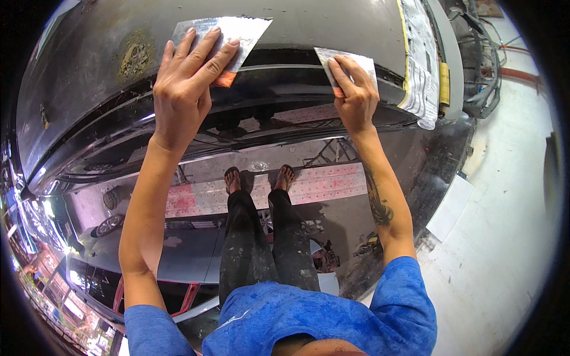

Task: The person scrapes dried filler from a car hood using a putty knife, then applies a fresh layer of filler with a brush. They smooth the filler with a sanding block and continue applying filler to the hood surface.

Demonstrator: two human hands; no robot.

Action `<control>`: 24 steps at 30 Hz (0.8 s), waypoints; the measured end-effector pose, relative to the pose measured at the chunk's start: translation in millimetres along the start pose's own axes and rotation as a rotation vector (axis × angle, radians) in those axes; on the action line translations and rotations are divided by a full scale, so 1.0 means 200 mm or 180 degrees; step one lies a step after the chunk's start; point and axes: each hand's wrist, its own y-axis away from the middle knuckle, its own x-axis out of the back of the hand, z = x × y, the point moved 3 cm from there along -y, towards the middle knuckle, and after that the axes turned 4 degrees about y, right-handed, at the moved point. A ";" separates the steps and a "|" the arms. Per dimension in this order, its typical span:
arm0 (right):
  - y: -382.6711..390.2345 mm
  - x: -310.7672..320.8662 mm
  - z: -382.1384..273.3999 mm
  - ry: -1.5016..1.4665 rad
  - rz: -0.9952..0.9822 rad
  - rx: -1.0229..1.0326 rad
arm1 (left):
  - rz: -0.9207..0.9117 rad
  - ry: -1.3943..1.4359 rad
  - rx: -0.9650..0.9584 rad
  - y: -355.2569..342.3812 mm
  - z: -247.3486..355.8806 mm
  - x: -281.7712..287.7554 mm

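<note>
My left hand [185, 89] grips a wide, flat metal spreader [252, 31], its fingers laid along the upper face. An orange patch shows at that spreader's lower corner. In my right hand [358, 92] is a smaller metal spreader [367, 63], held with the fingers pressed on it, also orange at one corner. Both blades are over the dull grey roof [303, 24] of a vehicle, near its glossy black side edge. Left of my left hand, a rough yellowish-brown patch [135, 56] marks the roof.
White masking paper [420, 77] with yellow tape covers the roof's right end. My feet stand on a perforated, pink-stained plank [332, 181] raised above the floor. Behind me is a grey car [184, 252]. A white board [449, 207] lies at the right, with cables and dark parts [484, 77] farther back.
</note>
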 end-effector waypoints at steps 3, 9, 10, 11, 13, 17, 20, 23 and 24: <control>-0.10 -0.06 -0.10 0.0175 -0.0101 0.0265 | 0.0095 -0.0026 -0.0048 0.00 -0.03 0.03; -0.19 -0.09 -0.22 0.0133 -0.0290 0.0533 | 0.0134 -0.0090 0.0050 0.05 -0.11 0.09; -0.19 -0.07 -0.25 0.0055 -0.0021 0.0615 | 0.0127 -0.0099 0.0090 0.06 -0.12 0.10; -0.19 -0.07 -0.28 0.0126 0.0019 0.0653 | 0.0273 -0.0023 0.0110 0.08 -0.14 0.12; -0.22 -0.10 -0.33 0.0178 -0.0121 0.0579 | 0.0170 -0.0105 0.0159 0.10 -0.17 0.13; -0.30 -0.19 -0.44 0.0222 -0.0494 0.0682 | 0.0207 -0.0124 0.0177 0.15 -0.24 0.17; -0.31 -0.17 -0.51 0.0046 -0.0218 0.0812 | 0.0302 -0.0168 0.0193 0.20 -0.30 0.21; -0.34 -0.21 -0.58 0.0102 -0.0520 0.0788 | 0.0383 -0.0148 0.0218 0.24 -0.34 0.25; -0.35 -0.24 -0.60 0.0138 -0.0804 0.0781 | 0.0360 -0.0104 0.0238 0.25 -0.35 0.25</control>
